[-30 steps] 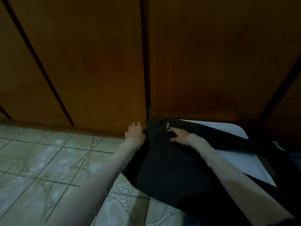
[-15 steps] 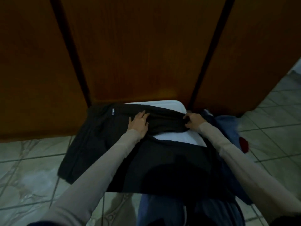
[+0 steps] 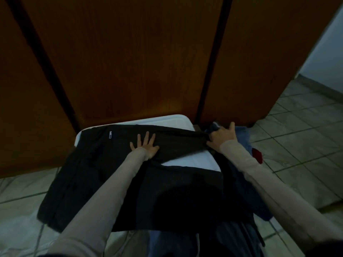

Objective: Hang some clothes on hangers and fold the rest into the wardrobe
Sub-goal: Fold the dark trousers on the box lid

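head view: dark garment [image 3: 104, 175] spread flat, small white label.

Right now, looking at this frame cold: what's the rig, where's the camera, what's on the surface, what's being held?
There is no machine here. A person works with bare hands, and the single wide-angle camera sits on their head, looking forward and down, so both sleeved arms reach in from the bottom edge.

A dark garment is spread over a white surface that stands on the tiled floor in front of brown wardrobe doors. The left hand lies flat on the garment, fingers spread, pressing it down. The right hand grips the garment's right end, pulling it taut. Blue clothing and something red lie to the right; what they are is too dim to tell.
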A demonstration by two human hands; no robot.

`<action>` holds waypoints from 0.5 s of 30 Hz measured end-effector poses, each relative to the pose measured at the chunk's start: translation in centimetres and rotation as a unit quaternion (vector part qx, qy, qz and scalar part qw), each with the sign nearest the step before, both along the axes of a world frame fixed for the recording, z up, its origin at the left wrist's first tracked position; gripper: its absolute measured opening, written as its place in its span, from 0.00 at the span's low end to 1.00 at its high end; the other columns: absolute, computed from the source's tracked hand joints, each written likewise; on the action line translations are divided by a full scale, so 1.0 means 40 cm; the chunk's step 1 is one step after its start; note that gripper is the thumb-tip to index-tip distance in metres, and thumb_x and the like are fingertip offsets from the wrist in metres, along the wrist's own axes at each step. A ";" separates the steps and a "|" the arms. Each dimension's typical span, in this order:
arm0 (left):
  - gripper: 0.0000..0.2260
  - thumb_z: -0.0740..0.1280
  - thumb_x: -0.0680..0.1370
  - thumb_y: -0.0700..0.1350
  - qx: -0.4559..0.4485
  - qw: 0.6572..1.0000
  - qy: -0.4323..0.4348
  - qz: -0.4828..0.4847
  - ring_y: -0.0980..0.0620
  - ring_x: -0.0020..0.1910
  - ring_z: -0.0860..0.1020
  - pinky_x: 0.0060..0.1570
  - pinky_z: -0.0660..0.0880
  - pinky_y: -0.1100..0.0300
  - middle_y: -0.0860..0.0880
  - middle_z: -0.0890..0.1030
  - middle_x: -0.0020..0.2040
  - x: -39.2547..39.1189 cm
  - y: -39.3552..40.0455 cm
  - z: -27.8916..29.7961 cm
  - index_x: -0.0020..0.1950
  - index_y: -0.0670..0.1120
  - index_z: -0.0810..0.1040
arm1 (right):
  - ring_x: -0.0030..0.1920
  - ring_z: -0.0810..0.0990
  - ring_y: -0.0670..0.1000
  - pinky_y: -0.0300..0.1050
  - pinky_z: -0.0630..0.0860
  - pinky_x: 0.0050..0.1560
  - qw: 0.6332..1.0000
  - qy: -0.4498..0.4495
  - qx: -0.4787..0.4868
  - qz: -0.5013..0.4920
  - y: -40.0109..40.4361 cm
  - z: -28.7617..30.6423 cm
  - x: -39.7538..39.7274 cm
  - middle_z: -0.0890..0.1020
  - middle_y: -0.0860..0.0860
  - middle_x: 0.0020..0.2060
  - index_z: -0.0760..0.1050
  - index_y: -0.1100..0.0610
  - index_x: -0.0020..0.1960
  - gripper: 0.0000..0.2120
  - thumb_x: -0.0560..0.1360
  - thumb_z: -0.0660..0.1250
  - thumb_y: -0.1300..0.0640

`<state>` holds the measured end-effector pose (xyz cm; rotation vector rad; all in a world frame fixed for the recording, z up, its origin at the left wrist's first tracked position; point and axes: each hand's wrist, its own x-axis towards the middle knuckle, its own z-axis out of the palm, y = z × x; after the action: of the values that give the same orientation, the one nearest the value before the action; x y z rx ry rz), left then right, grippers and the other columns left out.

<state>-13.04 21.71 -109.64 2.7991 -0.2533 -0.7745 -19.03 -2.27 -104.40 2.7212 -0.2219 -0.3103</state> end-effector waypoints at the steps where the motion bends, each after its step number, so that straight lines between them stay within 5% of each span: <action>1: 0.27 0.50 0.82 0.55 0.001 1.000 0.000 0.003 0.45 0.75 0.34 0.72 0.38 0.40 0.52 0.34 0.76 -0.001 -0.002 -0.004 0.77 0.55 0.39 | 0.65 0.70 0.55 0.61 0.48 0.70 1.000 0.007 0.012 -0.009 -0.012 -0.001 -0.014 0.75 0.52 0.61 0.72 0.49 0.63 0.18 0.79 0.53 0.44; 10: 0.29 0.54 0.82 0.51 0.054 0.997 -0.057 -0.004 0.40 0.75 0.36 0.69 0.42 0.33 0.48 0.36 0.77 -0.041 -0.036 -0.008 0.77 0.53 0.39 | 0.68 0.66 0.56 0.63 0.48 0.71 0.998 -0.010 0.003 -0.066 0.017 -0.027 -0.023 0.72 0.54 0.65 0.70 0.52 0.66 0.16 0.79 0.56 0.55; 12: 0.33 0.60 0.79 0.44 0.099 0.982 -0.134 -0.089 0.40 0.76 0.40 0.70 0.43 0.33 0.44 0.41 0.78 -0.062 -0.062 -0.004 0.78 0.50 0.42 | 0.72 0.58 0.58 0.63 0.52 0.70 0.997 -0.027 0.020 -0.075 0.022 -0.042 -0.020 0.62 0.57 0.71 0.67 0.53 0.69 0.19 0.79 0.57 0.56; 15: 0.41 0.67 0.75 0.40 0.123 0.942 -0.192 -0.247 0.45 0.76 0.41 0.71 0.43 0.36 0.45 0.42 0.78 -0.074 -0.107 0.004 0.77 0.50 0.42 | 0.67 0.68 0.59 0.54 0.68 0.63 0.971 -0.087 0.168 -0.145 0.004 -0.045 -0.019 0.69 0.58 0.67 0.70 0.58 0.67 0.17 0.79 0.56 0.62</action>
<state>-15.99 17.42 -109.50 3.1463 -1.0237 -0.3463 -19.80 -2.10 -106.21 3.0540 -0.6770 -0.2039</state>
